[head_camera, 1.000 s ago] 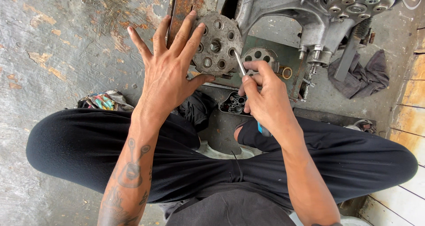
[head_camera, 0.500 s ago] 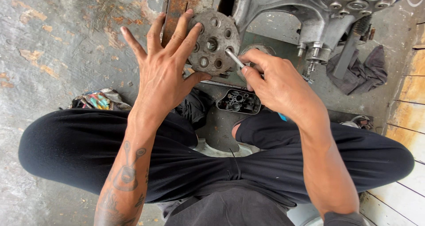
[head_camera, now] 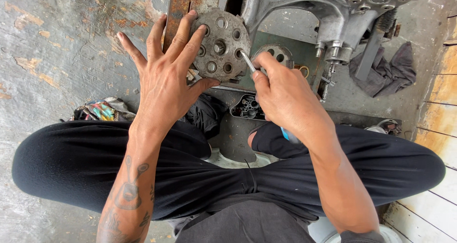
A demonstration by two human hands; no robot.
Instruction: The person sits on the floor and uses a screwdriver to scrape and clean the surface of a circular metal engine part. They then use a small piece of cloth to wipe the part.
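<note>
Round metal disc (head_camera: 220, 45), grey and worn, pierced with a ring of circular holes around a central hub; stands upright near the far edge of the concrete floor (head_camera: 62, 57), just in front of a rusty upright bar (head_camera: 177, 9) and beside a large cast-metal engine casing (head_camera: 333, 9).

Left hand (head_camera: 166, 81): fingers spread wide apart, fingertips resting on the upper left rim of the disc, thumb pressed against its lower edge; the disc is braced, not enclosed. Forearm carries dark tattoos.

Right hand (head_camera: 285, 97): fingers drawn together and clamped on a thin silver tool (head_camera: 247, 61), whose tip meets the right edge of the disc at one of its holes. A blue handle (head_camera: 284, 134) shows beneath the palm; whether it belongs to the same tool cannot be told.

Second perforated disc (head_camera: 276, 55): partly hidden behind the right hand, lying on a green plate (head_camera: 300, 57).

Small dark cast part (head_camera: 247, 108) with several cavities: on the floor between the two hands, near the knees.

Dark rag (head_camera: 388, 71): crumpled, toward the right edge of the floor, below the casing.

Multicoloured cloth (head_camera: 100, 110): bunched at the left knee.

Legs in black trousers (head_camera: 190, 176), crossed, fill the near side of the view.
</note>
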